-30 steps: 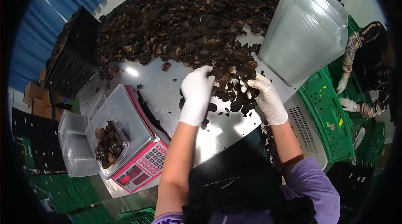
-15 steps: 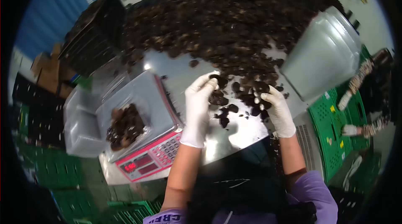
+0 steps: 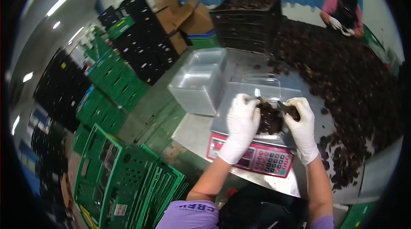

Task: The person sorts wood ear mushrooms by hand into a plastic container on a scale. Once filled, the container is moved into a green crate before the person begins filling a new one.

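Observation:
My gloved left hand [image 3: 242,122] is at the left edge of a clear plastic tray, its fingers closed at a dark piece. Dark, wet-looking pieces [image 3: 270,120] fill the tray, which rests on a scale with a red keypad panel [image 3: 267,160]. On the tray's right side, my gloved right hand [image 3: 301,122] pinches a dark brown piece [image 3: 292,112] between thumb and fingers. The scale's display is partly covered by my left wrist.
Stacked clear trays [image 3: 197,85] stand left of the scale. A large heap of dark pieces [image 3: 342,70] covers the right side, with a black crate [image 3: 244,23] behind. A person [image 3: 342,11] works at the back right. Green crates [image 3: 115,182] stand lower left.
The view has turned left toward the scale. Both hands have moved from the loose pieces on the metal table to the tray on the scale.

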Tool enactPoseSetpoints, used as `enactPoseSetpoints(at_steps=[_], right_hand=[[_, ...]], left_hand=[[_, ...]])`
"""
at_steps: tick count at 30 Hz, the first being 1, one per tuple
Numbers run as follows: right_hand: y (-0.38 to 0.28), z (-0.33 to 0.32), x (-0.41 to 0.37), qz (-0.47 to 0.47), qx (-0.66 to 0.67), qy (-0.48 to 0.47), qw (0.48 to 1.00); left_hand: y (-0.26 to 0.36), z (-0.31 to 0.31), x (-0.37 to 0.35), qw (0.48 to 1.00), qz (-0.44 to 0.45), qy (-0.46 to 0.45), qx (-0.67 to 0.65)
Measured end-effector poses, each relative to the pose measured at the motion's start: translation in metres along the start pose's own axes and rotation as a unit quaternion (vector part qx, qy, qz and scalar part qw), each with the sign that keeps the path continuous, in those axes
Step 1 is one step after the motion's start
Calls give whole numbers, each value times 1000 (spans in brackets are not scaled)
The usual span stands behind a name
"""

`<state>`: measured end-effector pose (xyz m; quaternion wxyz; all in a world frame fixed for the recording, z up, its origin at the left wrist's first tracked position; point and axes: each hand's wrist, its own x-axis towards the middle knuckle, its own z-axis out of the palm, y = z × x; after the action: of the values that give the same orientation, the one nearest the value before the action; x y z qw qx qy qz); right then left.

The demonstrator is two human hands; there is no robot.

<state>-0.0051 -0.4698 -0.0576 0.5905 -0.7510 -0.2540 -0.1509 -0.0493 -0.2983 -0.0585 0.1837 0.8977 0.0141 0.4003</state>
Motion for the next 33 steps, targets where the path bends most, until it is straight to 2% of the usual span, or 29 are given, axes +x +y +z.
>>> enactPoseSetpoints(at_steps=[2,4,6,10,11,13,14,15,16,17,18,19,20,22,23,25,26,27,28,29,30,32,33], right_hand=[[10,25,7,-49,-121,-79,988],[9,46,4,-59,-172,-116,977],[4,52,0,-85,-203,-138,966],[-10,31,-10,-89,-207,-86,970],[-14,21,-15,-75,-186,-69,977],[-9,0,-30,-89,-202,-21,975],[-3,-12,-41,-92,-206,-3,974],[3,-25,-54,-74,-202,5,977],[10,-39,-69,-55,-199,16,978],[16,-50,-85,-41,-182,25,982],[21,-62,-102,-8,-191,30,981],[26,-73,-121,19,-191,42,980],[32,-81,-139,46,-189,55,979],[50,-99,-180,67,-234,76,967],[54,-101,-197,91,-216,102,967],[58,-100,-218,51,-253,128,958],[55,-100,-223,37,-275,138,951],[49,-100,-225,40,-269,133,953],[49,-100,-230,48,-272,133,952],[76,-91,-247,12,-226,184,957],[63,-100,-237,-11,-277,158,948],[65,-97,-238,15,-275,203,940],[68,-98,-240,31,-281,226,932]], left_hand=[[-20,17,-14,994,-17,-107,-23],[-24,12,-14,982,-50,-169,-69],[-26,1,-12,983,-51,-145,-98],[-32,-5,-11,980,-66,-77,-172],[-28,-13,-7,961,-116,-53,-246],[-41,-27,7,948,-168,23,-269],[-55,-34,22,907,-167,87,-377],[-68,-50,35,914,-200,140,-324],[-80,-72,51,925,-196,189,-265],[-90,-92,70,909,-149,235,-311],[-103,-112,86,922,-137,275,-238],[-125,-134,104,932,-136,283,-179],[-146,-154,119,911,-131,282,-271],[-164,-194,149,899,-218,275,-261],[-178,-212,154,899,-219,262,-275],[-242,-251,170,895,-223,224,-315],[-238,-259,161,925,-166,187,-286],[-265,-272,165,923,-124,78,-355],[-289,-273,165,923,-175,109,-325],[-275,-266,166,918,-226,137,-296],[-278,-262,166,925,-244,122,-264],[-369,-258,193,891,-265,173,-327],[-348,-240,201,853,-314,200,-366]])
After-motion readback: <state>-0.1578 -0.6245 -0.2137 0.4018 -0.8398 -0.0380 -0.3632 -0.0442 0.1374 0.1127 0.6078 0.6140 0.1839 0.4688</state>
